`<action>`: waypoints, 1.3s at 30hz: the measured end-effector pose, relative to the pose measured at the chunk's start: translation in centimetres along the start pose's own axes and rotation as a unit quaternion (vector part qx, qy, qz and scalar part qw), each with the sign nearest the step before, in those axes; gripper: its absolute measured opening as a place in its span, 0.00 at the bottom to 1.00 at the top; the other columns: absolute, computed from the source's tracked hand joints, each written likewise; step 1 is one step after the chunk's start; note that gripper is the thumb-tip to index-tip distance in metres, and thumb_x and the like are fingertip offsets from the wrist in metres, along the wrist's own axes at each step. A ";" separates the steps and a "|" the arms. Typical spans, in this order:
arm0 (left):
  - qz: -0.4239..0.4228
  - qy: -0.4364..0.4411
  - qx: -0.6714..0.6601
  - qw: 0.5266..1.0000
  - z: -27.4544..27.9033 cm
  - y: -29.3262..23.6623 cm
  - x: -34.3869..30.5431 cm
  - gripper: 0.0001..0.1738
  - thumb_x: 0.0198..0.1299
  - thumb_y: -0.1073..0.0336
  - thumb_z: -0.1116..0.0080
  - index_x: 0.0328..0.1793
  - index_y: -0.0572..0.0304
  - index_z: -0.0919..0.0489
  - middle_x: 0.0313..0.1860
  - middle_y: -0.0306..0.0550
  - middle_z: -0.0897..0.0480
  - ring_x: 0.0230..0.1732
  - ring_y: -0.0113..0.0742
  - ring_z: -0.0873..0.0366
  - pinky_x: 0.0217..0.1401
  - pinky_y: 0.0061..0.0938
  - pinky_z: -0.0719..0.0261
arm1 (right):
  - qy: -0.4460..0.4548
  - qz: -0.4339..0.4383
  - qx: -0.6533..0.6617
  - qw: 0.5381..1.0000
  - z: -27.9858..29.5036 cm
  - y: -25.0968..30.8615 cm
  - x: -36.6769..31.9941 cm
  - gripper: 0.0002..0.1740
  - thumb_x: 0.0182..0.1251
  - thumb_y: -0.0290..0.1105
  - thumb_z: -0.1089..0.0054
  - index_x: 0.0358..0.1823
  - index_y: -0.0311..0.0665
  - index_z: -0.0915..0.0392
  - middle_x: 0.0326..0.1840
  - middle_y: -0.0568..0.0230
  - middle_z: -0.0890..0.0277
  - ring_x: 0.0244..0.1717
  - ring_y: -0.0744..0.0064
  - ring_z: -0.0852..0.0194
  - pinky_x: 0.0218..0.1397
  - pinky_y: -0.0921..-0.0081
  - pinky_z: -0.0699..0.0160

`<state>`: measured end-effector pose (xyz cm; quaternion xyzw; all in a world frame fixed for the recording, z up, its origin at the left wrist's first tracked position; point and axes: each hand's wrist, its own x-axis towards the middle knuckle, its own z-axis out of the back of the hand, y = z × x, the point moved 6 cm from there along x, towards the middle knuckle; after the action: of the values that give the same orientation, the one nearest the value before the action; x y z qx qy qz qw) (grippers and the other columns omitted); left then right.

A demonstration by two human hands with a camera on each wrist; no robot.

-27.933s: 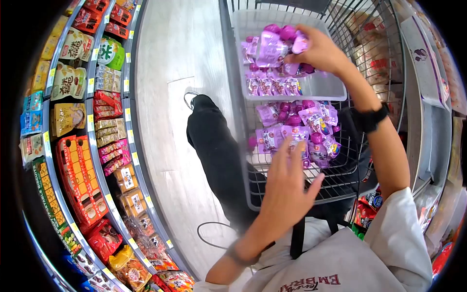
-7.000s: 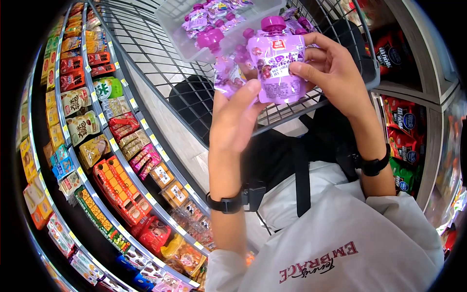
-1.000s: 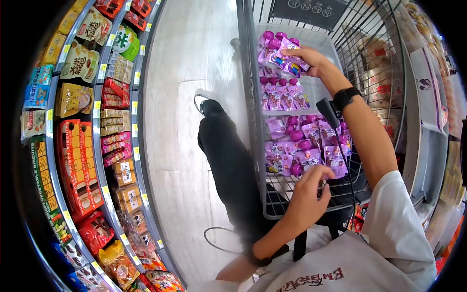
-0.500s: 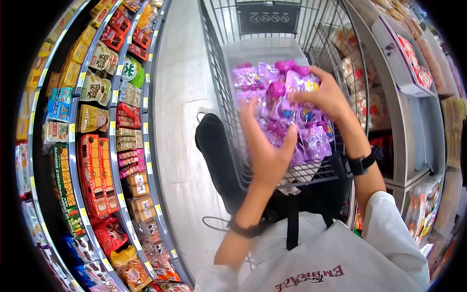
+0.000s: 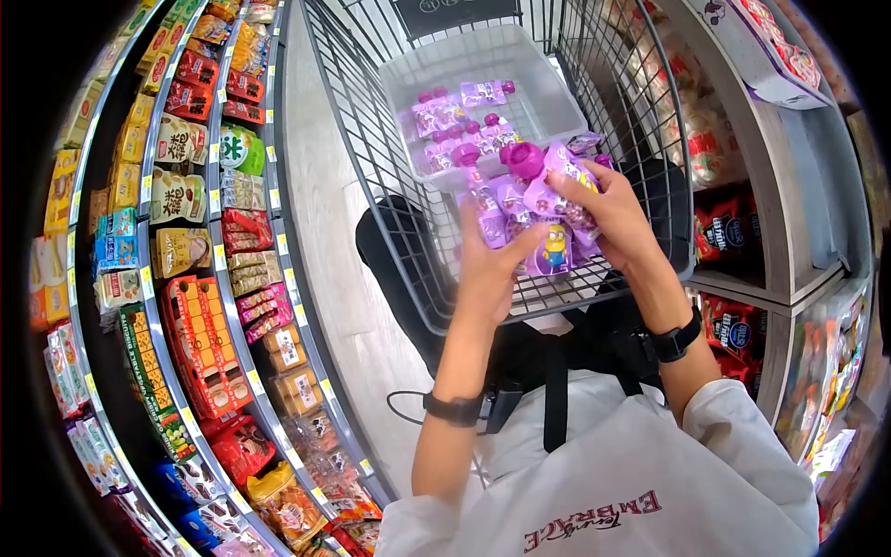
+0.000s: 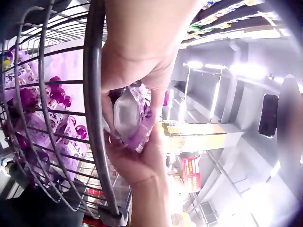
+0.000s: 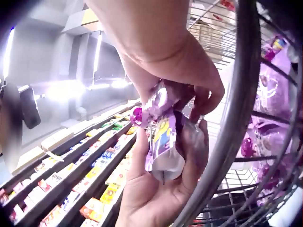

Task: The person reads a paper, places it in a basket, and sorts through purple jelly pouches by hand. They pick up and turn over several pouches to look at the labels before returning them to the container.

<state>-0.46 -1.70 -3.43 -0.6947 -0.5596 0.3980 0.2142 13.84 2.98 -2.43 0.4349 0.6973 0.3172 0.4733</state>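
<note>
In the head view both hands are close together over the cart's near end. My left hand [image 5: 489, 278] grips a purple jelly pouch [image 5: 484, 197] with a magenta cap, held upright between thumb and fingers. Tilted toward it, another jelly pouch [image 5: 549, 197] is pinched by my right hand [image 5: 624, 221], its magenta cap [image 5: 525, 160] pointing up and left. A pouch with a yellow cartoon figure [image 5: 554, 249] shows below, between the hands. The right wrist view has the left hand [image 7: 151, 203] cupped round a pouch's silvery base [image 7: 166, 166].
A translucent plastic bin [image 5: 548, 100] with several pouches [image 5: 441, 115] sits in the wire shopping cart [image 5: 685, 176]. More pouches [image 5: 587, 144] lie between bin and hands. Snack shelves [image 5: 148, 278] line the left; a wooden-edged display [image 5: 794, 292] stands on the right.
The right hand has left the bin with pouches and come nearer the body. The left hand, loosely raised before, has met it and now grips a pouch. The view has shifted.
</note>
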 end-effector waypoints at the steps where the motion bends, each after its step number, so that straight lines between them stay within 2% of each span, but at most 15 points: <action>1: 0.003 -0.007 -0.007 1.000 0.2 0.1 -0.1 0.43 0.52 0.79 0.32 0.72 0.59 0.42 0.58 0.48 0.25 0.58 0.39 0.24 0.59 0.33 0.21 | -0.001 0.006 0.023 1.000 0.0 0.0 -0.1 0.20 0.62 0.35 0.30 0.50 0.30 0.24 0.41 0.63 0.19 0.38 0.80 0.21 0.41 0.81 0.22; 6: -0.006 -0.023 -0.021 1.000 0.3 0.2 -0.6 0.41 0.51 0.82 0.36 0.71 0.58 0.40 0.56 0.47 0.24 0.55 0.38 0.22 0.56 0.32 0.20 | 0.018 0.000 0.027 0.999 0.7 -1.0 0.0 0.16 0.66 0.37 0.34 0.47 0.34 0.26 0.42 0.63 0.22 0.43 0.78 0.23 0.46 0.79 0.24; 8: 0.008 -0.027 -0.028 0.999 0.4 0.3 -0.7 0.40 0.51 0.83 0.37 0.71 0.57 0.39 0.55 0.47 0.24 0.54 0.37 0.21 0.55 0.32 0.19 | -0.092 0.191 -0.240 0.947 1.4 0.5 -0.6 0.17 0.65 0.38 0.35 0.47 0.33 0.27 0.46 0.60 0.25 0.49 0.72 0.27 0.51 0.74 0.27; 10: 0.015 -0.045 -0.031 0.998 0.8 0.6 -0.7 0.40 0.51 0.83 0.38 0.71 0.57 0.39 0.54 0.47 0.23 0.53 0.37 0.21 0.54 0.32 0.19 | -0.103 0.216 -0.270 0.933 1.5 0.6 -1.1 0.21 0.64 0.40 0.34 0.49 0.34 0.28 0.50 0.57 0.28 0.53 0.67 0.30 0.56 0.70 0.30; 12: 0.023 -0.046 -0.032 0.998 0.8 0.7 -0.6 0.39 0.51 0.83 0.38 0.70 0.57 0.39 0.54 0.47 0.23 0.53 0.37 0.21 0.54 0.32 0.19 | -0.019 0.220 -0.312 0.924 0.8 0.3 -1.1 0.23 0.62 0.40 0.33 0.53 0.35 0.29 0.50 0.59 0.28 0.52 0.65 0.29 0.57 0.70 0.31; 14: 0.026 -0.076 -0.047 0.996 1.3 0.8 -0.7 0.39 0.52 0.84 0.39 0.70 0.57 0.39 0.54 0.48 0.24 0.54 0.38 0.22 0.54 0.33 0.19 | 0.021 0.214 -0.297 0.930 0.9 0.0 -1.3 0.33 0.56 0.43 0.28 0.58 0.34 0.30 0.55 0.54 0.30 0.61 0.59 0.32 0.62 0.67 0.33; 16: 0.018 -0.068 -0.051 0.996 1.3 0.8 -0.9 0.38 0.53 0.83 0.39 0.70 0.57 0.39 0.55 0.48 0.24 0.55 0.39 0.22 0.55 0.34 0.19 | 0.076 0.272 -0.415 0.865 -0.1 0.0 -2.7 0.45 0.43 0.47 0.20 0.61 0.32 0.31 0.64 0.48 0.35 0.70 0.51 0.40 0.70 0.63 0.39; 17: 0.020 -0.073 -0.047 0.996 1.3 0.8 -0.9 0.37 0.53 0.83 0.39 0.70 0.57 0.39 0.56 0.48 0.24 0.56 0.40 0.22 0.56 0.35 0.19 | 0.074 0.269 -0.414 0.866 0.0 0.2 -3.0 0.45 0.43 0.47 0.20 0.61 0.32 0.31 0.64 0.48 0.35 0.70 0.51 0.40 0.70 0.63 0.39; 20: 0.026 -0.062 -0.048 0.997 1.1 0.7 -0.8 0.36 0.54 0.83 0.39 0.69 0.58 0.38 0.57 0.49 0.25 0.56 0.41 0.22 0.57 0.36 0.19 | 0.136 0.278 -0.397 0.864 -0.6 0.8 -4.2 0.64 0.25 0.50 0.14 0.68 0.32 0.38 0.74 0.50 0.44 0.77 0.49 0.51 0.76 0.60 0.51; 22: 0.046 -0.050 -0.067 0.995 1.0 0.9 -0.9 0.36 0.53 0.84 0.40 0.69 0.59 0.39 0.57 0.49 0.25 0.56 0.41 0.22 0.57 0.36 0.19 | 0.133 0.278 -0.406 0.860 -0.7 0.8 -4.4 0.66 0.25 0.46 0.13 0.71 0.33 0.41 0.73 0.50 0.44 0.75 0.50 0.48 0.75 0.60 0.48; 26: 0.029 -0.085 -0.077 0.993 2.3 1.5 -0.6 0.25 0.59 0.73 0.41 0.63 0.63 0.30 0.53 0.48 0.20 0.51 0.40 0.18 0.53 0.39 0.16 | 0.111 0.231 -0.392 0.884 0.2 0.4 -4.2 0.55 0.35 0.33 0.17 0.69 0.34 0.38 0.68 0.51 0.36 0.69 0.58 0.38 0.72 0.67 0.42; 30: 0.023 -0.076 -0.086 0.993 2.3 1.0 -0.8 0.22 0.59 0.72 0.40 0.60 0.65 0.28 0.51 0.48 0.19 0.51 0.41 0.18 0.54 0.38 0.17 | 0.086 0.181 -0.197 0.960 1.8 -0.2 -3.1 0.29 0.63 0.35 0.33 0.62 0.29 0.28 0.55 0.57 0.23 0.57 0.71 0.27 0.63 0.75 0.31; 32: 0.032 -0.075 -0.083 0.993 2.4 1.1 -0.7 0.22 0.58 0.72 0.39 0.60 0.65 0.27 0.51 0.48 0.18 0.51 0.40 0.18 0.55 0.38 0.18 | 0.045 -0.009 0.010 0.999 3.8 -2.3 -1.9 0.24 0.68 0.38 0.38 0.58 0.28 0.26 0.49 0.61 0.20 0.50 0.76 0.24 0.57 0.77 0.27; 33: 0.038 -0.069 -0.082 0.994 2.4 1.2 -0.7 0.22 0.59 0.72 0.39 0.60 0.65 0.27 0.51 0.48 0.18 0.52 0.40 0.18 0.56 0.38 0.18 | 0.082 0.008 0.114 0.990 3.0 -1.1 -2.3 0.21 0.71 0.39 0.42 0.56 0.29 0.24 0.46 0.64 0.19 0.45 0.81 0.23 0.53 0.79 0.24; 39: 0.048 -0.056 -0.073 0.995 1.9 1.3 -0.9 0.21 0.61 0.71 0.41 0.60 0.68 0.27 0.51 0.51 0.18 0.51 0.41 0.18 0.54 0.37 0.18 | 0.020 0.027 0.151 0.988 4.1 -1.0 -2.6 0.18 0.71 0.38 0.41 0.53 0.31 0.24 0.46 0.64 0.19 0.43 0.80 0.20 0.46 0.80 0.20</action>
<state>-1.18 -3.16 -5.25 -0.7112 -0.5644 0.4040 0.1117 17.81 0.31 -3.71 0.5141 0.7344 0.2292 0.3793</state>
